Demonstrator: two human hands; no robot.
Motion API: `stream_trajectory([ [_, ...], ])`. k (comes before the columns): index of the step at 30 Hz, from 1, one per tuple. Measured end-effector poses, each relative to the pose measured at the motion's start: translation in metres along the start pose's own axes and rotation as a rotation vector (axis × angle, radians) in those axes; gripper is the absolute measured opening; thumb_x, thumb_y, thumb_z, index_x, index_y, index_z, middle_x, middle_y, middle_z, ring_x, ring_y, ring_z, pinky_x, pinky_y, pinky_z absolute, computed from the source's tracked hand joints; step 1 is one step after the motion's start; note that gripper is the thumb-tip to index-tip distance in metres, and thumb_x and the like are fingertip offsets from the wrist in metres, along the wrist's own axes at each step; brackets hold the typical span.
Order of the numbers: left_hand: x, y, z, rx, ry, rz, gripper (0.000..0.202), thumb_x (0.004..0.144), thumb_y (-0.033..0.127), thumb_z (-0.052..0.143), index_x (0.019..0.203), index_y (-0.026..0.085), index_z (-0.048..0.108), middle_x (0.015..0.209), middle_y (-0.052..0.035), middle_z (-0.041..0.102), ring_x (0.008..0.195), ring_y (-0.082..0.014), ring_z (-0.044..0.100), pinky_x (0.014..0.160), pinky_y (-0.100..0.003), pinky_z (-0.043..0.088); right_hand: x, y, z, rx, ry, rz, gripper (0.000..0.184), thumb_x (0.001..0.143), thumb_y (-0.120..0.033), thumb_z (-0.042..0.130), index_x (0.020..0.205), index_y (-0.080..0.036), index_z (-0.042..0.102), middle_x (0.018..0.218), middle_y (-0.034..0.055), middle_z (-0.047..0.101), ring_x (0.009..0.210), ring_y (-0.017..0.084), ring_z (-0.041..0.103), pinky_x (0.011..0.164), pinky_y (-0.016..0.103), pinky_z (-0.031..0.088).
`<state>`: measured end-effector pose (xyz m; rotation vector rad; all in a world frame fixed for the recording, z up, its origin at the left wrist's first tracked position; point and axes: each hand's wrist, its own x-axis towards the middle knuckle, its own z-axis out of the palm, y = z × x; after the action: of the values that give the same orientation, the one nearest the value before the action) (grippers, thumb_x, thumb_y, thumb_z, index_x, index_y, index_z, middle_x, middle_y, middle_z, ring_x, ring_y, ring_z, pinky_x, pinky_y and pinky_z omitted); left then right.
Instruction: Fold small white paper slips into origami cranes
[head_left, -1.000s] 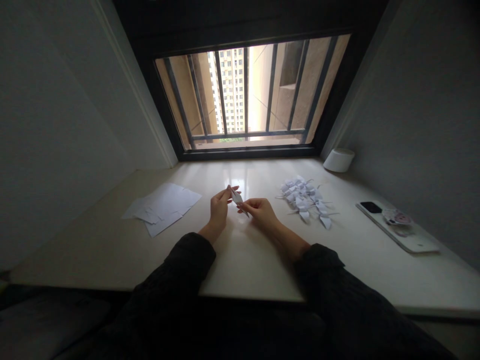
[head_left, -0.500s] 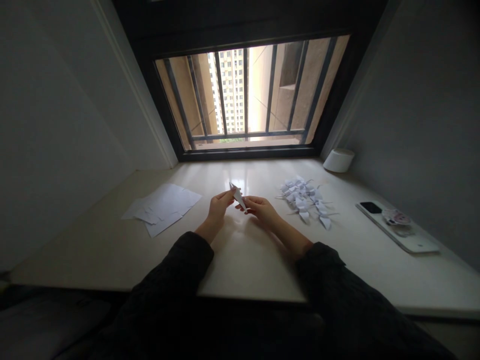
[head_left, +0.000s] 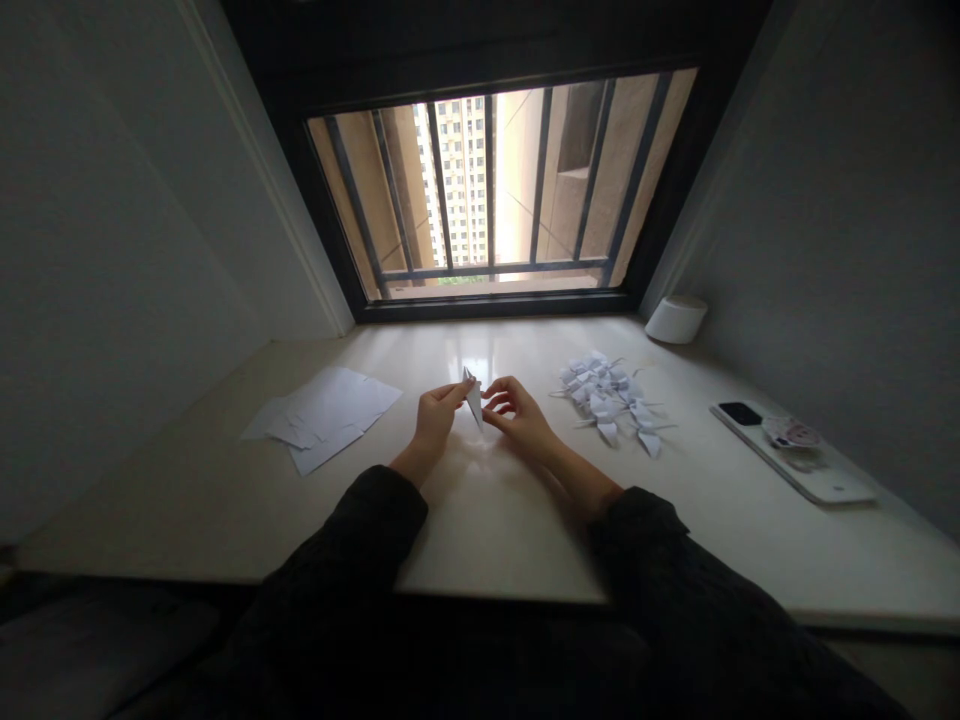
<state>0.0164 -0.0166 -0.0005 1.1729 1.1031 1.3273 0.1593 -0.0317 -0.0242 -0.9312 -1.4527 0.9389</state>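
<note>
A narrow piece of folded white paper (head_left: 474, 404), pointed at both ends, stands tilted above the middle of the counter. My left hand (head_left: 436, 418) pinches it near its upper end between thumb and fingers. Just to its right is my right hand (head_left: 517, 415), its fingers curved and parted from the thumb. Those fingertips come close to the paper's right edge; whether one touches it I cannot tell. Several folded paper cranes (head_left: 606, 395) lie heaped to the right of my right hand. Off to the left of my hands is a loose stack of white paper sheets (head_left: 337, 410).
A white phone (head_left: 810, 485) with a round grip on its back lies on the pale counter (head_left: 495, 550) at the right. Against the right wall, a white cylindrical object (head_left: 676, 320) stands near the barred window (head_left: 487, 190). The counter's front edge runs under my forearms.
My right hand has let go of the paper's lower end, and its fingers have spread and lifted a little. The paper has swung more upright in my left hand.
</note>
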Motion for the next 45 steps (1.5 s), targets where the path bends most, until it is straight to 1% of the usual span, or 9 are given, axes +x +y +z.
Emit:
stream_trajectory([
  [2, -0.001, 0.002, 0.001, 0.031, -0.003, 0.007, 0.036, 0.063, 0.049, 0.072, 0.077, 0.016, 0.075, 0.079, -0.0079, 0.072, 0.078, -0.0193, 0.062, 0.078, -0.032, 0.043, 0.000, -0.002, -0.003, -0.043, -0.002, -0.076, 0.037, 0.065, -0.035, 0.073, 0.095, -0.025, 0.055, 0.099, 0.0025, 0.058, 0.077, 0.015, 0.057, 0.068, 0.030, 0.046],
  [5, -0.001, 0.001, 0.001, 0.064, -0.020, 0.023, 0.035, 0.063, 0.049, 0.072, 0.077, 0.017, 0.075, 0.080, -0.0073, 0.072, 0.080, -0.0194, 0.062, 0.078, -0.031, 0.043, 0.001, -0.004, -0.009, -0.123, -0.065, -0.152, 0.029, 0.068, -0.034, 0.072, 0.095, -0.026, 0.062, 0.102, 0.0040, 0.054, 0.082, 0.016, 0.056, 0.071, 0.032, 0.046],
  [13, 0.000, -0.001, -0.002, 0.077, -0.038, 0.013, 0.040, 0.063, 0.053, 0.071, 0.080, 0.017, 0.075, 0.085, -0.0076, 0.072, 0.084, -0.0212, 0.062, 0.079, -0.032, 0.044, 0.002, -0.004, -0.012, -0.117, -0.099, -0.102, 0.027, 0.070, -0.037, 0.071, 0.095, -0.028, 0.069, 0.099, 0.0039, 0.053, 0.084, 0.017, 0.055, 0.074, 0.034, 0.047],
  [20, 0.003, -0.006, -0.002, 0.027, -0.098, -0.028, 0.040, 0.063, 0.052, 0.071, 0.079, 0.016, 0.075, 0.082, -0.0084, 0.072, 0.080, -0.0205, 0.063, 0.079, -0.034, 0.046, 0.003, -0.004, -0.012, -0.140, -0.074, -0.112, 0.023, 0.073, -0.039, 0.069, 0.091, -0.026, 0.070, 0.096, 0.0045, 0.054, 0.083, 0.017, 0.055, 0.072, 0.033, 0.047],
  [26, -0.001, -0.004, 0.001, 0.013, -0.130, -0.029, 0.038, 0.063, 0.051, 0.071, 0.074, 0.014, 0.074, 0.072, -0.0059, 0.069, 0.069, -0.0167, 0.060, 0.069, -0.030, 0.046, 0.001, -0.005, -0.011, -0.278, -0.023, -0.282, 0.019, 0.071, -0.031, 0.071, 0.090, -0.028, 0.070, 0.091, 0.0039, 0.055, 0.082, 0.018, 0.055, 0.074, 0.034, 0.046],
  [29, -0.003, -0.004, 0.003, 0.003, -0.157, -0.031, 0.039, 0.063, 0.052, 0.071, 0.072, 0.014, 0.074, 0.071, -0.0061, 0.068, 0.067, -0.0165, 0.059, 0.067, -0.030, 0.046, 0.001, -0.001, -0.011, -0.299, 0.023, -0.300, 0.016, 0.071, -0.029, 0.072, 0.087, -0.029, 0.072, 0.087, 0.0033, 0.055, 0.078, 0.017, 0.054, 0.070, 0.033, 0.046],
  [34, -0.003, -0.004, 0.003, -0.012, -0.138, -0.063, 0.037, 0.063, 0.050, 0.072, 0.069, 0.013, 0.073, 0.070, -0.0061, 0.068, 0.069, -0.0169, 0.060, 0.074, -0.032, 0.047, 0.001, 0.002, -0.010, -0.278, 0.063, -0.294, 0.012, 0.073, -0.026, 0.070, 0.084, -0.028, 0.072, 0.083, 0.0027, 0.056, 0.077, 0.017, 0.054, 0.071, 0.032, 0.046],
  [38, -0.003, -0.005, 0.004, -0.040, -0.144, -0.071, 0.035, 0.065, 0.047, 0.072, 0.073, 0.013, 0.073, 0.076, -0.0077, 0.070, 0.077, -0.0193, 0.063, 0.082, -0.035, 0.047, -0.002, -0.001, -0.008, -0.281, 0.083, -0.288, 0.012, 0.076, -0.030, 0.067, 0.086, -0.027, 0.071, 0.083, 0.0032, 0.057, 0.077, 0.017, 0.055, 0.073, 0.032, 0.046],
  [45, -0.003, -0.006, 0.005, -0.103, -0.189, -0.102, 0.035, 0.067, 0.045, 0.071, 0.079, 0.012, 0.073, 0.086, -0.0106, 0.072, 0.086, -0.0220, 0.065, 0.088, -0.038, 0.046, -0.002, -0.009, -0.008, -0.434, 0.072, -0.337, 0.010, 0.078, -0.032, 0.064, 0.084, -0.025, 0.069, 0.082, 0.0037, 0.062, 0.078, 0.019, 0.056, 0.079, 0.036, 0.042],
])
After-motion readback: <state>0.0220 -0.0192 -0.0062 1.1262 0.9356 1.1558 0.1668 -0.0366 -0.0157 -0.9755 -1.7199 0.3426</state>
